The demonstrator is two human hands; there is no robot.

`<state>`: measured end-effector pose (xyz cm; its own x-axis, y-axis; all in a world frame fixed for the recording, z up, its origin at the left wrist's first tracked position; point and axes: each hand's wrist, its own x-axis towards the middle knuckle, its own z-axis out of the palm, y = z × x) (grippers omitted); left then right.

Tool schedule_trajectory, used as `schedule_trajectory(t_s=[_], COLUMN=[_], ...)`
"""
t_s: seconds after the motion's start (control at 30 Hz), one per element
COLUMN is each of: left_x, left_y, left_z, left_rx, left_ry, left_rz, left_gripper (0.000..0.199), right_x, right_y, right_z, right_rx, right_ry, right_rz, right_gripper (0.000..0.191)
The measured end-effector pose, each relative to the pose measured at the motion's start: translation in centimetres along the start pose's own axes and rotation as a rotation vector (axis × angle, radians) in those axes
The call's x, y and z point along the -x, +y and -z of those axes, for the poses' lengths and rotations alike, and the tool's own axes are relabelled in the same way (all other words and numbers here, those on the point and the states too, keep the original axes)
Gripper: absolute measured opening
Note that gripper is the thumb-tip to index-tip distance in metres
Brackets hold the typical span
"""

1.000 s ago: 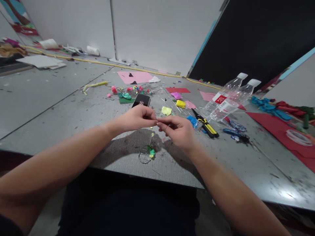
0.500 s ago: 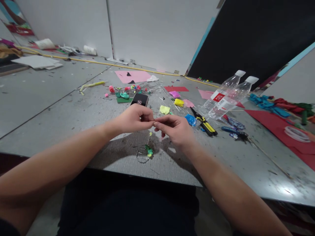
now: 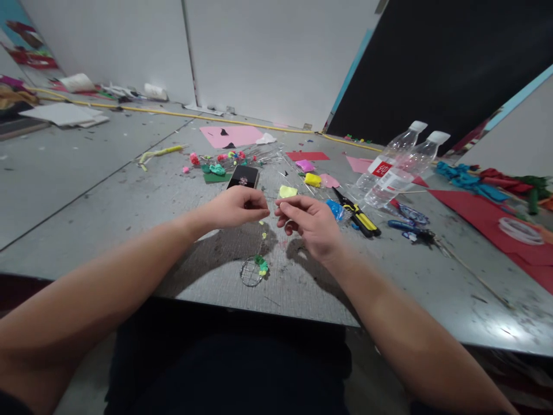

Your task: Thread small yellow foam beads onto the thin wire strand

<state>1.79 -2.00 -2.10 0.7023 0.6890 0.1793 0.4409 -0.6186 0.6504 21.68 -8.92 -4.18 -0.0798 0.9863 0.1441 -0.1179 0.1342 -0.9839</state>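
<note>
Across the grey, flecked bench (image 3: 108,190), in the head view, we see the hands parting: fingertips touching a moment ago now stand apart, their shared pinch broken. Left hand (image 3: 242,206) curls, inner fingers hidden; right hand (image 3: 310,226) pinches. Gripping anything? We can't tell. The wire hoop (image 3: 252,271) lies below them.

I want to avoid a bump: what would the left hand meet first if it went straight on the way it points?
Most likely the right hand, whose fingertips face the left hand across a small gap; one view leaves their exact depth uncertain.
</note>
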Motion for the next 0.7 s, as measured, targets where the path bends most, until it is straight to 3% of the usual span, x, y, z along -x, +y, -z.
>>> schedule_trajectory(t_s=[0.13,0.23,0.5,0.7], left_x=[-0.2,-0.3,-1.0,-1.0], left_y=[-0.8,-1.3,-3.2,-3.1], left_z=[0.2,0.0,-0.8,-0.3], left_rx=[-0.237,-0.282,-0.278,-0.261], left_ry=[-0.113,-0.149,-0.147,-0.106], left_rz=[-0.120,-0.145,-0.175,-0.225], left_gripper=[0.015,0.024,0.023,0.019], right_x=[-0.2,-0.3,0.0,-0.1], right_y=[0.2,0.2,-0.1,0.0], right_z=[0.1,0.2,0.0,0.1], right_rx=[0.095,0.141,0.277,0.270], right_ry=[0.050,0.031,0.021,0.037], right_rz=[0.077,0.105,0.151,0.169], right_gripper=[0.027,0.026,0.031,0.035])
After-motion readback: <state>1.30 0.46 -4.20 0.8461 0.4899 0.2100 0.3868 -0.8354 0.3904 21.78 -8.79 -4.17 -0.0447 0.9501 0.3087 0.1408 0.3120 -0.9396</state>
